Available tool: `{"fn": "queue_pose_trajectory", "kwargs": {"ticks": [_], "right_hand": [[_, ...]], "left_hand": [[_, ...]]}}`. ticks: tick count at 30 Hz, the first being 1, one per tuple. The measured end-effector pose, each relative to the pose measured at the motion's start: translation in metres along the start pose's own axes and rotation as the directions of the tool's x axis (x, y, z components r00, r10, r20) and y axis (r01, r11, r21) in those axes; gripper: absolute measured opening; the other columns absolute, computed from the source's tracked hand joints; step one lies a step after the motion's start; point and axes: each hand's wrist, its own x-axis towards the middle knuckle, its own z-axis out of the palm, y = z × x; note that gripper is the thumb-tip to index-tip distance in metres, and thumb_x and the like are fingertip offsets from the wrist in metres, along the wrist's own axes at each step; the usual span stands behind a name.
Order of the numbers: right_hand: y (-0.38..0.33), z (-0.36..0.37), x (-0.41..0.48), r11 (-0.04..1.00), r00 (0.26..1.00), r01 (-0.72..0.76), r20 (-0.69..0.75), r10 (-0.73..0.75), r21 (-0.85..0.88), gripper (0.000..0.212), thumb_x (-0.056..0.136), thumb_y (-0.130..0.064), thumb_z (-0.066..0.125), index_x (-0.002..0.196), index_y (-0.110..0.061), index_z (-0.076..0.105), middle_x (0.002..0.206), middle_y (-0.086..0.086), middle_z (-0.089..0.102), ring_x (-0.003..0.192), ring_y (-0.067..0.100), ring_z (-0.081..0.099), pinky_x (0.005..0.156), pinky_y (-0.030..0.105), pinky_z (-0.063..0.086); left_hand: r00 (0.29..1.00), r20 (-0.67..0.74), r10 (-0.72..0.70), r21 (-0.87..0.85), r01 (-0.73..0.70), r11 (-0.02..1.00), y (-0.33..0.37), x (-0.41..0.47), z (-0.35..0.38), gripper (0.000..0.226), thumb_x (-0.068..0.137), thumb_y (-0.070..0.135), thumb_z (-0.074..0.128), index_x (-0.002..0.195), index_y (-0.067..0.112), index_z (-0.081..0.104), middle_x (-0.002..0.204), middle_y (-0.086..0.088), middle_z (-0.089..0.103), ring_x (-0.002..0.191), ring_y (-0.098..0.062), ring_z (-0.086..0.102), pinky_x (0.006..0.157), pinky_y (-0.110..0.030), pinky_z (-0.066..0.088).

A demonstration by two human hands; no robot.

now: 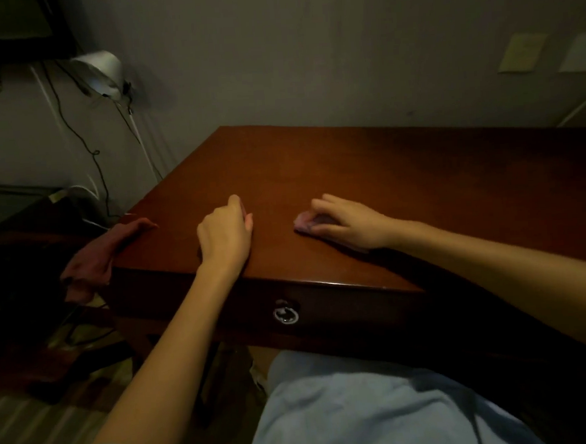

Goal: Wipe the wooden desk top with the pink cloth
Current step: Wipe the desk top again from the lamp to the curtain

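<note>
The wooden desk top (368,183) is dark red-brown and fills the middle of the view. A small bunched pink cloth (303,221) lies on it near the front edge. My right hand (346,222) covers the cloth's right part, fingers curled over it and gripping it against the wood. About a hand's width to the left, my left hand (225,232) rests on the desk with its fingers loosely curled under and nothing visible in them; the fingertips are hidden.
A dark red cloth (98,257) hangs over the desk's left front corner. A drawer with a metal ring pull (286,314) sits below the front edge. A lamp (102,74) and cables (95,155) hang on the wall at left. Paper notes (521,53) are stuck at upper right.
</note>
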Motion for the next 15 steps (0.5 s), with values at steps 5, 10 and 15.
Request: {"fn": "queue_pose_trajectory", "kwargs": {"ticks": [5,10,15], "right_hand": [[-0.053,0.023,-0.010,0.981,0.981,0.192,-0.015,-0.192,0.003,0.011,0.095,-0.036,0.049,0.101,-0.027,0.046,0.095,-0.001,0.043,0.081,0.012,0.043,0.071,0.030,0.039],[-0.022,-0.003,-0.082,0.972,0.974,0.201,0.081,-0.211,0.118,0.023,0.095,-0.038,0.047,0.109,-0.021,0.056,0.098,-0.001,0.046,0.088,0.011,0.047,0.077,0.021,0.038],[0.022,-0.015,-0.046,0.996,0.996,-0.084,0.024,0.084,0.023,0.008,0.095,-0.042,0.046,0.097,-0.035,0.048,0.094,-0.012,0.043,0.082,0.001,0.046,0.073,0.022,0.035]], "left_hand": [[0.998,0.056,0.032,-0.036,-0.030,0.999,0.019,-0.001,0.000,0.017,0.096,0.031,0.050,0.101,0.015,0.054,0.097,-0.010,0.066,0.090,-0.034,0.061,0.066,-0.033,0.034],[0.997,0.016,0.079,-0.027,-0.078,0.997,0.025,-0.005,0.001,0.017,0.096,0.033,0.050,0.100,0.016,0.055,0.091,-0.004,0.065,0.083,-0.026,0.062,0.060,-0.031,0.034],[0.995,0.020,0.101,-0.038,-0.100,0.994,0.037,-0.007,0.003,0.017,0.096,0.033,0.050,0.099,0.017,0.054,0.090,-0.004,0.065,0.081,-0.025,0.061,0.060,-0.030,0.033]]}}
